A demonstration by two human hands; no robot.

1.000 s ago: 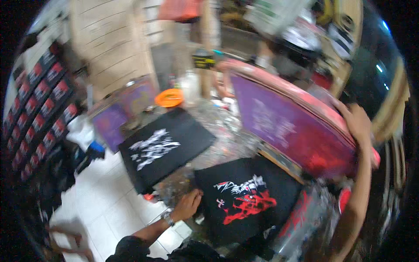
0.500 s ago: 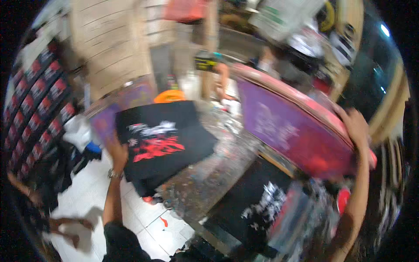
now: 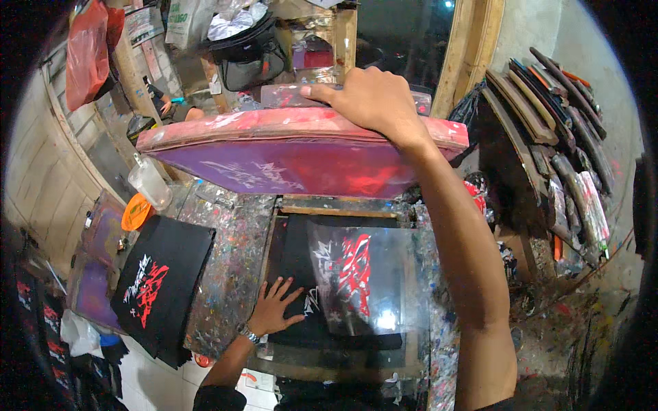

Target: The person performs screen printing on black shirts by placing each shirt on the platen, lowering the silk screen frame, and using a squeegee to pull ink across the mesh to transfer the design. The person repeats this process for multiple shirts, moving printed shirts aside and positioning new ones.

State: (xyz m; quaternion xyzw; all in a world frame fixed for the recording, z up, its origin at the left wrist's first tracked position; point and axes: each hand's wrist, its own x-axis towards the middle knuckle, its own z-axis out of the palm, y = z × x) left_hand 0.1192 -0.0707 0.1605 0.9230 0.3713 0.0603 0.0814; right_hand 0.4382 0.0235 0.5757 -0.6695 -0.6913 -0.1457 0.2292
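A screen-printing frame point(image 3: 240, 161) with reddish wooden edges and purple-red mesh stands tilted up across the table's far side. My right hand point(image 3: 377, 103) grips its top edge, the fingers going over the back. Below, a black fabric piece point(image 3: 291, 236) lies flat on the printing board. On its left part my left hand point(image 3: 274, 312) rests palm down, fingers spread. A clear plastic sheet point(image 3: 397, 264) with a red and white design covers the fabric's right part. To the left, black fabric pieces point(image 3: 181, 257) lie in a pile, the top one printed in white and red.
An orange bowl point(image 3: 138, 211) and a whitish plastic container point(image 3: 149, 181) stand beyond the pile. Another purple frame point(image 3: 96, 294) leans at the left. Several squeegees point(image 3: 576, 185) are stacked against the right wall. Paint stains cover the table point(image 3: 226, 274). Another person point(image 3: 164, 103) is in the background.
My view has turned to the right. My left hand has left the printed black piece at the left and now lies on the fabric on the board. The right hand still holds the raised frame.
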